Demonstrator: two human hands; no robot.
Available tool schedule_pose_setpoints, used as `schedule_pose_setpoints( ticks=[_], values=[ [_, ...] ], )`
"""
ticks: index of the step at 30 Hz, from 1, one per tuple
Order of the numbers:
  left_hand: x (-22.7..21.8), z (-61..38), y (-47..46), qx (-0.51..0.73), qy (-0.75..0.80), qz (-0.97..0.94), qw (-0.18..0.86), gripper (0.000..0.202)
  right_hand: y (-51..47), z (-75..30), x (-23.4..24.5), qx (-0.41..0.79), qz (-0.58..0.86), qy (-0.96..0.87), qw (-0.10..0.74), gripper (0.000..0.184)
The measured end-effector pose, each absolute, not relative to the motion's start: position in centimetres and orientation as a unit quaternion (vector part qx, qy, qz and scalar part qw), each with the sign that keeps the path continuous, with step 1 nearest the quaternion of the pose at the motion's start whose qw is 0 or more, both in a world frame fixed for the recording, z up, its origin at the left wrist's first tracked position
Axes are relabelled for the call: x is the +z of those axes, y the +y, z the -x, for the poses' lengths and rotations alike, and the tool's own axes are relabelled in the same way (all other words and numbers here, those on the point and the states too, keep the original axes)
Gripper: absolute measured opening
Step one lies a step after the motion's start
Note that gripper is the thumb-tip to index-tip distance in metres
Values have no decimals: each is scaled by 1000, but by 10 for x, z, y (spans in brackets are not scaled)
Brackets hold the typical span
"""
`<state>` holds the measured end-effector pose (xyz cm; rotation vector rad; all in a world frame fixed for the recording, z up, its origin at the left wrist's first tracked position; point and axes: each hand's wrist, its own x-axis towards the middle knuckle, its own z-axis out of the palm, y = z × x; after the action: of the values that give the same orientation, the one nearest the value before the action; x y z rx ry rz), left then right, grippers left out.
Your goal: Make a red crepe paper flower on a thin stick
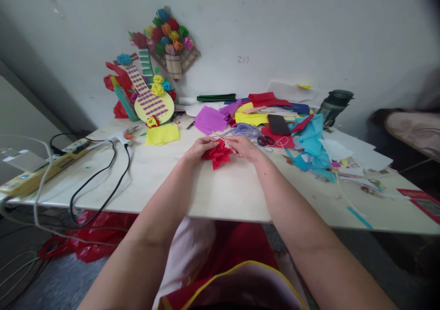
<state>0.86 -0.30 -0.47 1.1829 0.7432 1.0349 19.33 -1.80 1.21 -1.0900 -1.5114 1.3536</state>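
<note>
Over the middle of the white table [227, 195], both hands meet around a red crepe paper flower [218, 156] with pointed petals. My left hand [200, 148] is closed on the flower's left side. A thin wooden stick [219, 137] slants across the flower's top, and the fingers of my right hand [243, 146] pinch it close to the red paper. The fingertips partly hide where stick and paper meet.
Behind the hands lie purple paper [210, 119], scissors [265, 141], a phone [278, 124] and blue paper [311, 140]. At left are a glue gun [120, 137], a power strip [63, 162] and a flower-decorated guitar craft [154, 106]. A dark bottle [335, 106] stands back right.
</note>
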Motion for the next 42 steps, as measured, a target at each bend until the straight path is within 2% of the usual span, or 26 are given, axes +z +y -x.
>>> schedule_pose_setpoints(
  ticks=[8,13,29,37,42],
  values=[
    [-4,-8,-2,439,334,-502,666,30,-22,-189,15,518,462,-615,375,43],
    [-4,-6,-2,429,346,-509,661,26,-21,-189,14,505,462,-627,372,42],
    [-1,-5,-5,423,323,-514,672,30,-16,-191,8,472,424,-679,369,39],
    [-3,-6,-3,433,314,-511,672,21,-12,-192,1,380,414,-738,373,32],
    [-5,-7,-4,442,320,-511,664,23,-9,-192,1,311,388,-779,382,31]
  ],
)
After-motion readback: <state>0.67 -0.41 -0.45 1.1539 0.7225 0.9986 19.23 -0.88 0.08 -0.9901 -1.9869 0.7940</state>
